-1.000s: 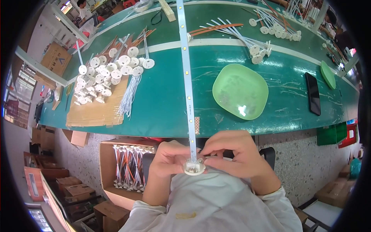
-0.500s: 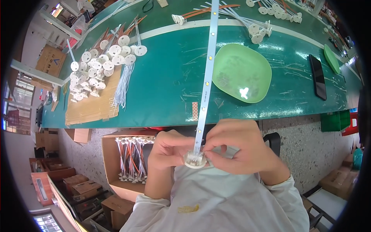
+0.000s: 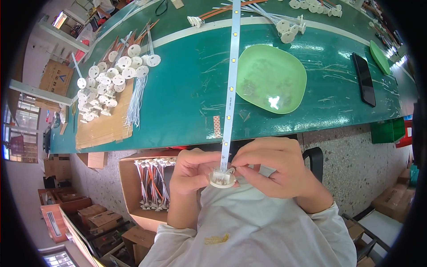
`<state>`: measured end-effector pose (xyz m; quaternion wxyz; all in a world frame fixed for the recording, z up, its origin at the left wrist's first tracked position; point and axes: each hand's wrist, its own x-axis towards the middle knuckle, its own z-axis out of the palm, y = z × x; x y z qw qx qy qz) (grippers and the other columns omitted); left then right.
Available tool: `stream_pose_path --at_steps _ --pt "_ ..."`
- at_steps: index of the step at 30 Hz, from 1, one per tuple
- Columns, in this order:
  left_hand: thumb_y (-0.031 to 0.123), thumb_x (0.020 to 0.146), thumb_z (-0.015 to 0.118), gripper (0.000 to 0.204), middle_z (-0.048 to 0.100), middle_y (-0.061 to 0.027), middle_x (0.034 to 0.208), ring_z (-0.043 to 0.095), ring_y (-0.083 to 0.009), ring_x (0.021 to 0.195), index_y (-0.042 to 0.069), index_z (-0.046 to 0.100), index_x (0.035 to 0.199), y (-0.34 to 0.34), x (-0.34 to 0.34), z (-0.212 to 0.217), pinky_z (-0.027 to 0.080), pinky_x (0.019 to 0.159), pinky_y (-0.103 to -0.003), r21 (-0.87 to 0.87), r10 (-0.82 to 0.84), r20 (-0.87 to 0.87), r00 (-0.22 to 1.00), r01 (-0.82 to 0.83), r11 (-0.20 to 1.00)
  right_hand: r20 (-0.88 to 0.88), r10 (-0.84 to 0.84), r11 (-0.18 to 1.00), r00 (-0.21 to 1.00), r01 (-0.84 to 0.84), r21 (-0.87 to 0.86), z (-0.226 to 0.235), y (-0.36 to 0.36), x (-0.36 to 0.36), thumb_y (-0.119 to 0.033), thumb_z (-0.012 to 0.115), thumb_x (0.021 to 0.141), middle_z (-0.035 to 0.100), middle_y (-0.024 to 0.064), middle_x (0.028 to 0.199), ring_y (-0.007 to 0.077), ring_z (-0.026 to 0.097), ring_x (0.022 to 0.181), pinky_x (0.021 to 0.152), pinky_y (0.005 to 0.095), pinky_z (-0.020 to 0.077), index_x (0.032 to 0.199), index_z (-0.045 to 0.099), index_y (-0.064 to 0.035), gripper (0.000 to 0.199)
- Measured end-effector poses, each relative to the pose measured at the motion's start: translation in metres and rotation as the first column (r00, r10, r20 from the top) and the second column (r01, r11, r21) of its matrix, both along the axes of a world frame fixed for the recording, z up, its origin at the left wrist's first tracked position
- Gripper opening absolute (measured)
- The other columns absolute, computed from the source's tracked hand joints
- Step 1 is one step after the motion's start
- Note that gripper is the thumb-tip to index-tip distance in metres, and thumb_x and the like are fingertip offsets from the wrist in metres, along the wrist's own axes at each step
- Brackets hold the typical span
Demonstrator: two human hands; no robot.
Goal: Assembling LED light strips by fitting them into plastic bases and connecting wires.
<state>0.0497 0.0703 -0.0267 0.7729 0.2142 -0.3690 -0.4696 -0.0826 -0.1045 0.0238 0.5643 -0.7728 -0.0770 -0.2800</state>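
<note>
A long, narrow LED strip (image 3: 230, 89) rises from a round white end cap (image 3: 222, 181) in front of my chest. My left hand (image 3: 192, 172) is closed around the cap's left side, thumb and fingers at its rim. On the other side, my right hand (image 3: 278, 168) pinches with thumb and index finger at the strip's foot. A thin, pale wire (image 3: 231, 171) curls out there and meets those fingertips. The cap's inside faces up and shows small parts, too small to tell. Part of the cap's rim is hidden by my fingers.
On the green table (image 3: 178, 98) lie a light-green tray (image 3: 272, 80), a black phone (image 3: 364, 80) and a cardboard sheet (image 3: 104, 133) with many white caps (image 3: 118, 80) and a bundle of white wires (image 3: 137, 104). A carton (image 3: 129, 191) of wired caps stands at my left.
The table scene has shifted a little leftward and up in view. The cap and strip have tilted slightly, and the wire loop shows more clearly. Both hands keep their grip.
</note>
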Motion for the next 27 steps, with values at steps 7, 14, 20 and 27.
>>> stream_pose_path --at_steps 7,14,20,27 --pt "0.003 0.086 0.064 0.053 0.061 -0.0392 0.114 0.067 -0.0433 0.102 -0.023 0.046 0.129 -0.001 0.004 -0.001 0.059 0.084 -0.053 0.002 -0.042 0.035 0.998 0.042 0.999 -0.09 0.153 0.985 0.984 -0.145 0.09 0.008 -0.01 0.0 0.007 0.071 0.077 0.07 0.0124 0.087 0.0166 0.066 0.062 0.051 0.0252 0.0519 0.092 0.071 0.001 0.016" --pt "-0.002 0.083 0.064 0.052 0.063 -0.0357 0.114 0.068 -0.04 0.104 -0.021 0.048 0.128 0.001 0.0 0.002 0.058 0.087 -0.048 0.073 0.054 0.1 0.994 -0.061 0.995 -0.019 -0.017 0.979 1.0 0.013 -0.201 0.012 -0.007 -0.002 0.004 0.074 0.073 0.07 0.0091 0.082 0.0184 0.065 0.058 0.048 0.0276 0.05 0.086 0.069 -0.0012 0.014" --pt "-0.006 0.08 0.064 0.052 0.065 -0.0324 0.116 0.069 -0.0323 0.105 -0.019 0.05 0.129 0.006 0.001 0.009 0.053 0.093 -0.037 0.139 0.079 0.189 0.979 -0.106 0.985 -0.008 -0.034 0.898 0.999 0.027 -0.44 0.016 -0.008 -0.003 0.005 0.074 0.068 0.067 0.0081 0.077 0.0217 0.064 0.055 0.046 0.029 0.0491 0.081 0.065 -0.0013 0.017" --pt "-0.006 0.08 0.064 0.053 0.065 -0.0317 0.117 0.067 -0.0326 0.108 -0.019 0.049 0.13 0.003 -0.001 0.01 0.051 0.095 -0.037 0.154 0.087 0.209 0.974 -0.12 0.981 0.057 -0.086 0.885 0.995 0.102 -0.455 0.01 -0.005 -0.001 0.006 0.074 0.063 0.067 0.0074 0.075 0.0215 0.063 0.055 0.046 0.0294 0.0495 0.079 0.064 -0.0021 0.021"
